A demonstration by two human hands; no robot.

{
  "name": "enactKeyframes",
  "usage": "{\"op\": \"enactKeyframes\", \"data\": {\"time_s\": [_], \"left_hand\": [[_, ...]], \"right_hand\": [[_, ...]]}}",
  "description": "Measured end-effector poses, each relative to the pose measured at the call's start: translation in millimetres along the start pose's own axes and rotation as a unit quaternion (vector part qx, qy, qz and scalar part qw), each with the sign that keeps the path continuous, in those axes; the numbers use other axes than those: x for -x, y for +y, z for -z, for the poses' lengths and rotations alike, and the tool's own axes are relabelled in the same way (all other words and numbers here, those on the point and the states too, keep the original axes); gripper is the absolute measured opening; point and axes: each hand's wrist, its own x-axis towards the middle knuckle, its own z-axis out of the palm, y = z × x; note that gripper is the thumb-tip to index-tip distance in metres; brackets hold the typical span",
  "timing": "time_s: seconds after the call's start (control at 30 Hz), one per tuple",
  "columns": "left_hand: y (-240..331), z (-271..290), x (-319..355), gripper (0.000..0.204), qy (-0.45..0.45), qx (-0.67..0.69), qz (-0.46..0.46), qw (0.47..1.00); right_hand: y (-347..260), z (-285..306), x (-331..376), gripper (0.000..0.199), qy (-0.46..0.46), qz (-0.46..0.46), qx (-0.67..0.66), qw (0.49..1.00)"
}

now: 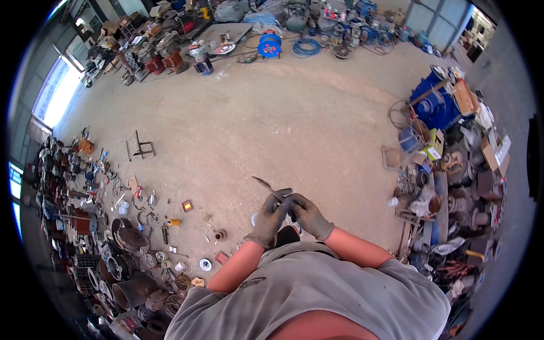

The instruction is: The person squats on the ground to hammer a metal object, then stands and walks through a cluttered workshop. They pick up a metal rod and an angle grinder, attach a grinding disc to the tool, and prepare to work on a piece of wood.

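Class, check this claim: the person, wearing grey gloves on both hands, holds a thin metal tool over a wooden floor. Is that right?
Not quite. The head view shows the gloved left hand and right hand holding the thin metal tool over a concrete floor, not wooden.

We are seeing only the pointed end of the thin metal tool (266, 186); its lower part is disappearing behind the gloved left hand (271, 218) and right hand (309, 214) at the centre. The scrap pile (96, 226) at the left is dissolving into parts too small to tell. The grey shirt (317, 294) is running off the lower edge.
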Motion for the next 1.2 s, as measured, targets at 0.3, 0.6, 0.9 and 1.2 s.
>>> {"op": "enactKeyframes", "data": {"time_s": [0.3,0.6,0.9,1.2], "left_hand": [[114.6,29.7,-279.8,0.039,-0.033,0.057,-0.041,0.997],[226.6,123.0,-614.2,0.038,0.090,0.215,-0.101,0.967],[378.0,264.3,-832.4,0.036,0.259,0.287,-0.128,0.913],[459.4,469.3,-1082.0,0.040,0.290,0.242,-0.178,0.909]], "right_hand": [[-84.5,83.0,-248.3,0.026,0.084,0.074,0.069,0.991],[-186.9,125.4,-573.3,0.035,-0.137,-0.102,0.017,0.985],[-277.9,102.9,-933.1,0.040,-0.298,-0.125,0.169,0.931],[-313.1,9.0,-1264.4,0.047,-0.294,-0.070,0.355,0.885]]}}
